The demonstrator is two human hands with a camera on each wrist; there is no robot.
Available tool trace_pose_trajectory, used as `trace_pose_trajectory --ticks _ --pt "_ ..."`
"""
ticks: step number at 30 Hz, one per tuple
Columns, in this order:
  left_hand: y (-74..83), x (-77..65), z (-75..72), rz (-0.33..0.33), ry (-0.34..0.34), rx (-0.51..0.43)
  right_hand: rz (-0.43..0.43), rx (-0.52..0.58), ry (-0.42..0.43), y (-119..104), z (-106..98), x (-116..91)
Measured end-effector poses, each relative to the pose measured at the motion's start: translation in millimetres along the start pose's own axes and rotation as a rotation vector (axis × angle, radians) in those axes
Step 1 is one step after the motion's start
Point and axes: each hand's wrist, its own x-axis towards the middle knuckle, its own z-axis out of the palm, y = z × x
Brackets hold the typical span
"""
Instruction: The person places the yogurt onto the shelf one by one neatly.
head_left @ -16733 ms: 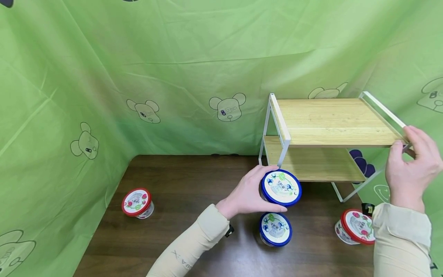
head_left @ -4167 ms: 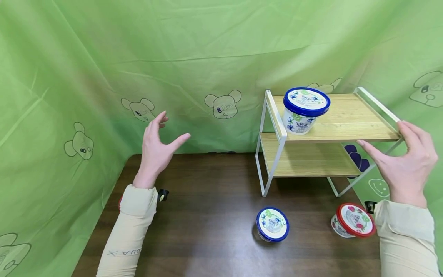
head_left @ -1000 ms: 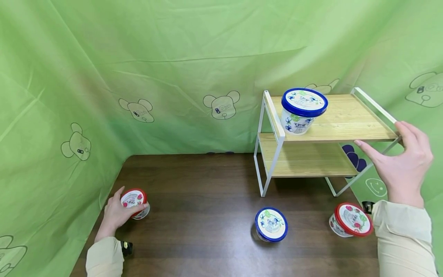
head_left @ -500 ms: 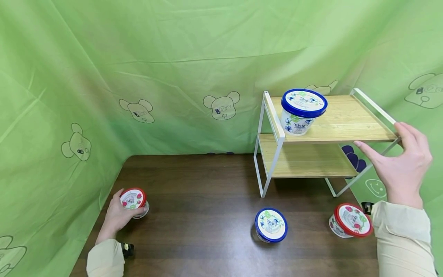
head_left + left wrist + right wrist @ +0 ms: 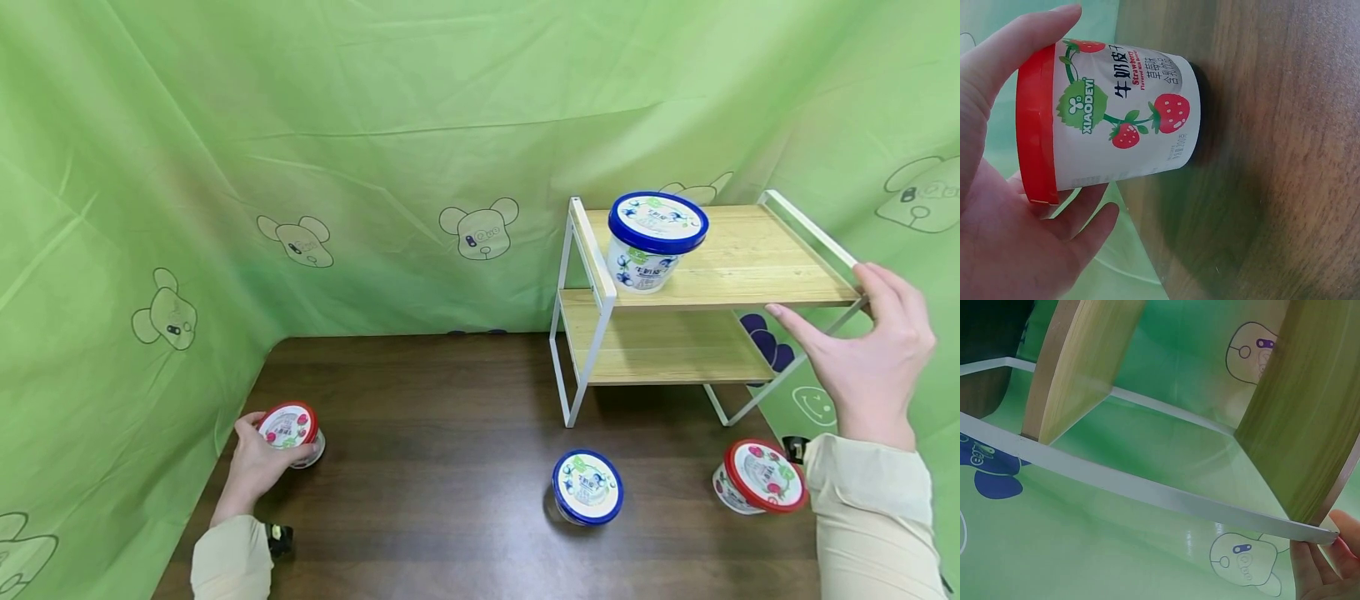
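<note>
Down from the air above the table's left part, the left hand (image 5: 258,463) has moved to the red tub (image 5: 287,427) and now holds it, where a few seconds ago it was bare with fingers spread. Its grip is about as wide as the lid, the thumb on one side and the fingers curled round the other, the palm toward the red lid. The tub is upright at the left end of the table (image 5: 420,475), its strawberry print facing the left wrist camera; I cannot quite tell whether its base touches the wood. Well apart, on the right, the right hand (image 5: 873,358) is spread wide: its fingertips touch the front right corner of the white frame (image 5: 813,229), and the thumb stretches out by the front edge of the top board (image 5: 757,258). Near the left end of that board stands the high blue tub (image 5: 652,242). On the table in front of the rack is the low blue tub (image 5: 588,487), and right of it, beside the right sleeve (image 5: 873,508), the second red tub (image 5: 765,477). Green cloth (image 5: 375,92) printed with animal heads hangs behind.
</note>
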Motion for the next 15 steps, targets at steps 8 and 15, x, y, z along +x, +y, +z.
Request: trace_pose_trajectory --ticks 8,15 --pt "7.0 3.0 1.2 0.025 0.012 0.000 0.010 0.012 0.002 -0.2 -0.5 -0.2" --pt "10.2 7.7 5.2 0.059 0.053 -0.004 0.008 0.009 -0.004 -1.0 -0.2 -0.5"
